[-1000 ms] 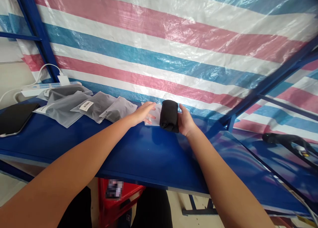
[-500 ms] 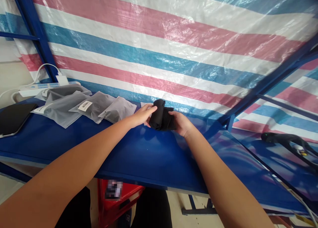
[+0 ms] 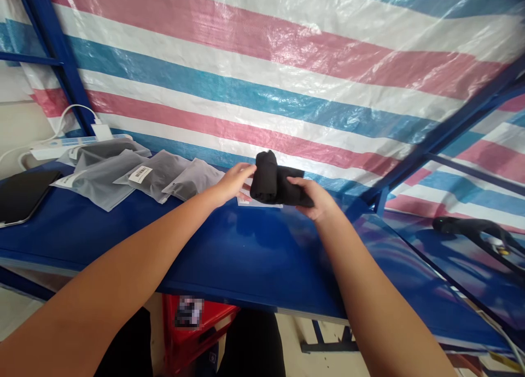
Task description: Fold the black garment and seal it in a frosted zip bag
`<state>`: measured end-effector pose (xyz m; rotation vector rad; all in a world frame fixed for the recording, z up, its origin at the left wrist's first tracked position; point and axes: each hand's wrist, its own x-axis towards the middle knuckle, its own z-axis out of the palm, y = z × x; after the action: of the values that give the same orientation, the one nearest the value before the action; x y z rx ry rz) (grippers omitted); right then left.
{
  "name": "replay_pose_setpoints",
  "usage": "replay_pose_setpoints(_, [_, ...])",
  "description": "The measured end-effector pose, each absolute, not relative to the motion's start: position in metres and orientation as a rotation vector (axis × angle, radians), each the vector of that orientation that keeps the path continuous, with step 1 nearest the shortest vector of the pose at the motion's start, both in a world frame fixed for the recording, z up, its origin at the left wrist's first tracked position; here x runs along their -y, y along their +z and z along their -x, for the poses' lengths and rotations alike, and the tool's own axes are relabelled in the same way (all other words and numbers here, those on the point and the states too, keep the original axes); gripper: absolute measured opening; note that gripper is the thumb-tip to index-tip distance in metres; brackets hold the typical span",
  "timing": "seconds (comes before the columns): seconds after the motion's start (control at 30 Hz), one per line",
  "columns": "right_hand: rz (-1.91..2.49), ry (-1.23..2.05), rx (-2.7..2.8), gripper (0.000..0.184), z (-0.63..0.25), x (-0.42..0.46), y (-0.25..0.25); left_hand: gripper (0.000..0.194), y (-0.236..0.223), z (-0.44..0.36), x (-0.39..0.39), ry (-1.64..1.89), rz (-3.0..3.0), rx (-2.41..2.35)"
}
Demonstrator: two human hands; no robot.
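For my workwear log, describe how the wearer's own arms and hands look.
The left hand and right hand are ungloved, with no ring showing. The left forearm and right forearm are bare, with no sleeve, watch or bracelet in view.

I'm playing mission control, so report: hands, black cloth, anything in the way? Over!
Right hand gripping black cloth by its flat end. Left hand beside the rolled end, contact unclear. Frosted plastic bags lie left, apart from cloth.
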<state>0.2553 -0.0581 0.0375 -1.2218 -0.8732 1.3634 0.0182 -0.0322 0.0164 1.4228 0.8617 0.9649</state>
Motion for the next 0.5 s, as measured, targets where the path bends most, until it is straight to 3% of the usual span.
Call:
replay_pose_setpoints(0.27, [1.075,1.316,0.800,0.014,-0.279,0.062,0.054,0.049,0.004,0.007,0.005,1.063,-1.556,-1.311])
replay_pose_setpoints(0.4, [1.107,1.296,0.780,0.015,-0.274,0.063,0.053,0.066,-0.001,0.005,0.007,0.968,-1.796,-1.382])
replay_pose_setpoints(0.5, [1.108,1.291,0.763,0.015,-0.277,0.062,0.052,0.065,0.000,0.007,0.007,0.890,-1.892,-1.481])
